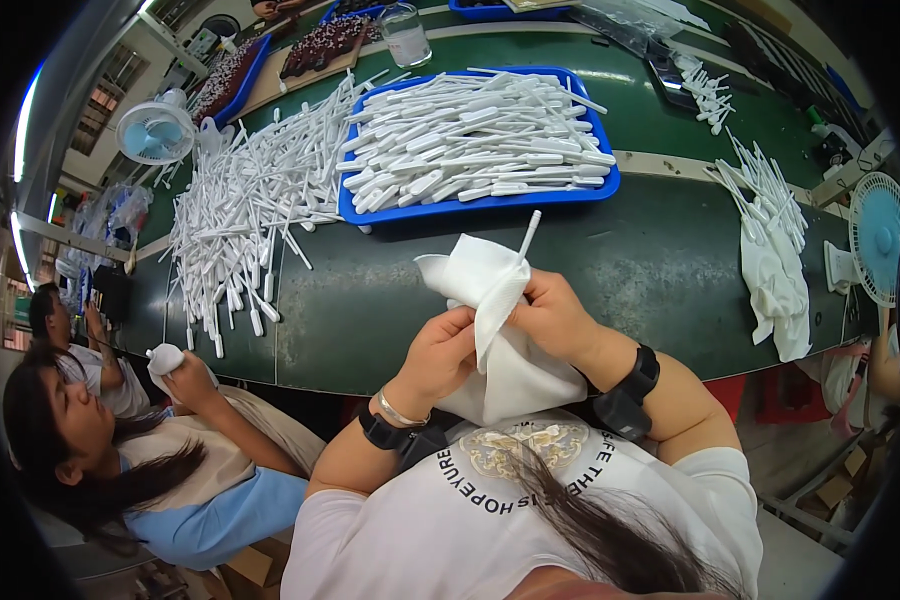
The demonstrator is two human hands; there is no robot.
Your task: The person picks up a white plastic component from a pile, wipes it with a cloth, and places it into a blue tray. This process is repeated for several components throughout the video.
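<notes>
That tray (613, 190)'s bright blue, the plastic sticks (470, 140) and cloth (482, 268) white, the workbench (360, 300) dark green. I can see 2 white fans (156, 133) with light-blue blades (878, 242).

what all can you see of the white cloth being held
The white cloth looks soft and finely textured. It is folded, top flared into flaps, lower part hanging by the near edge of the green table. The left hand and right hand pinch it; a white stem sticks up at its upper fold.
</notes>
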